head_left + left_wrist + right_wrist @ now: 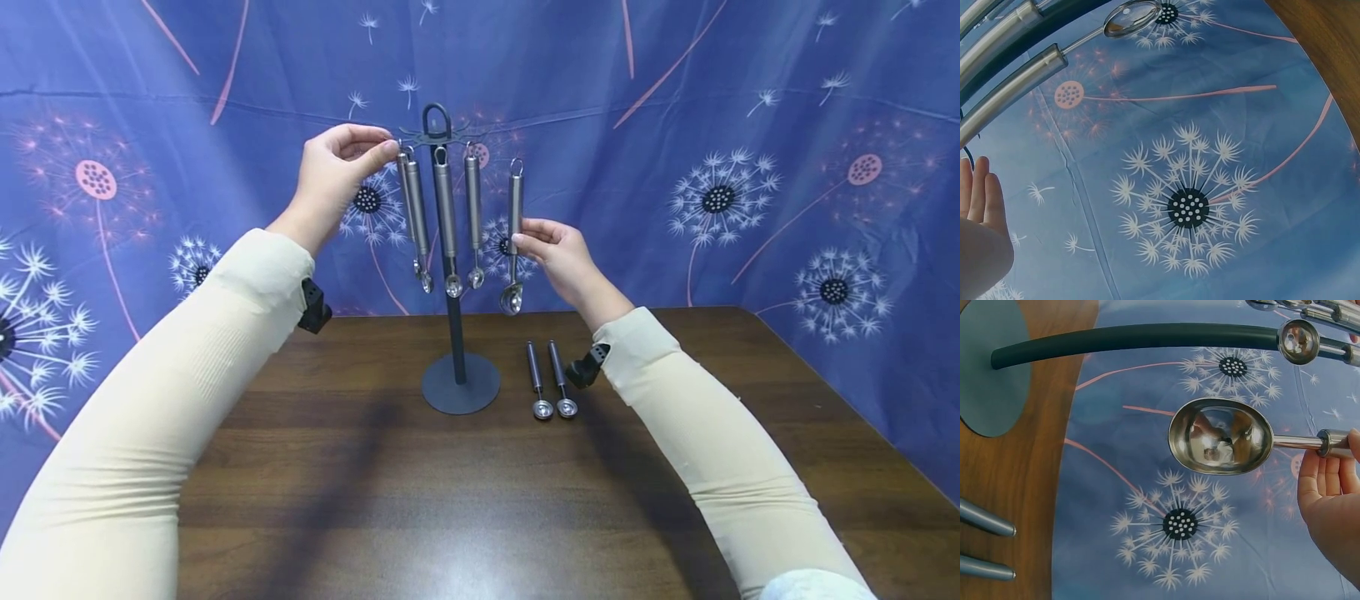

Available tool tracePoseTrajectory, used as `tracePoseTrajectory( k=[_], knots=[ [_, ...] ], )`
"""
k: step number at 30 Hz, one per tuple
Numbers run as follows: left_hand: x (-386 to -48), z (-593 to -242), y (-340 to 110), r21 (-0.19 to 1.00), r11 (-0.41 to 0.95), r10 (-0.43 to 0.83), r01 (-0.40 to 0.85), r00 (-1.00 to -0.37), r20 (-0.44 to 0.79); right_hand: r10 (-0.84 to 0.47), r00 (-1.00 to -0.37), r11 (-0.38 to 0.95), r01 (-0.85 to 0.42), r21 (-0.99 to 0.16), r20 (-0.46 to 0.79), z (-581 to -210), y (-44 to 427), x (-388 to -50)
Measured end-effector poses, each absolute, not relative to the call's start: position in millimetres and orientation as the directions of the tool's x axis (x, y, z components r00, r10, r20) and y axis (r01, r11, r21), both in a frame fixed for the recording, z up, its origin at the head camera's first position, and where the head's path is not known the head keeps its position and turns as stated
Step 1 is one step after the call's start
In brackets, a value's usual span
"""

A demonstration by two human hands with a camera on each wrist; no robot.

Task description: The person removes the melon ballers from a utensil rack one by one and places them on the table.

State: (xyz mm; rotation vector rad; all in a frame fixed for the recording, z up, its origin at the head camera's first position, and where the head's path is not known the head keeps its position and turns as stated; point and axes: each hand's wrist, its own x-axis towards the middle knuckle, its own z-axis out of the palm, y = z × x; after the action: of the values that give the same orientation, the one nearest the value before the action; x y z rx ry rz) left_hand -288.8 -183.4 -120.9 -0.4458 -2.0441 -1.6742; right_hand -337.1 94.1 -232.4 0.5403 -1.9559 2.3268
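A dark utensil stand (459,358) with a round base carries several metal scoops (447,208) hanging from hooks at its top. My left hand (333,171) is raised at the stand's left side, thumb and fingertips pinched at a hook end, beside the ring of the leftmost scoop (406,200). The exact contact is hard to make out. To the right of the stand, my right hand (558,254) pinches the lower handle of an oval-bowled ice cream scoop (1219,436). It hangs upright, bowl down, its ring (517,167) apart from the hooks.
Two more scoops (535,375) lie side by side on the wooden table (465,500), right of the stand's base and below my right wrist. A blue cloth with a dandelion print (787,83) hangs behind the table.
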Motion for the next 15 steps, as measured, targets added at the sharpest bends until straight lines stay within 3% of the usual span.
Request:
tracePoseTrajectory(
  k=[15],
  knots=[
    [-289.2,-114.0,-181.3,0.872,0.198,0.077,0.448,-0.894,0.442,-0.158,-0.951,-0.196,-0.233,-0.953,0.265,-240.7,105.0,-340.3]
  ],
)
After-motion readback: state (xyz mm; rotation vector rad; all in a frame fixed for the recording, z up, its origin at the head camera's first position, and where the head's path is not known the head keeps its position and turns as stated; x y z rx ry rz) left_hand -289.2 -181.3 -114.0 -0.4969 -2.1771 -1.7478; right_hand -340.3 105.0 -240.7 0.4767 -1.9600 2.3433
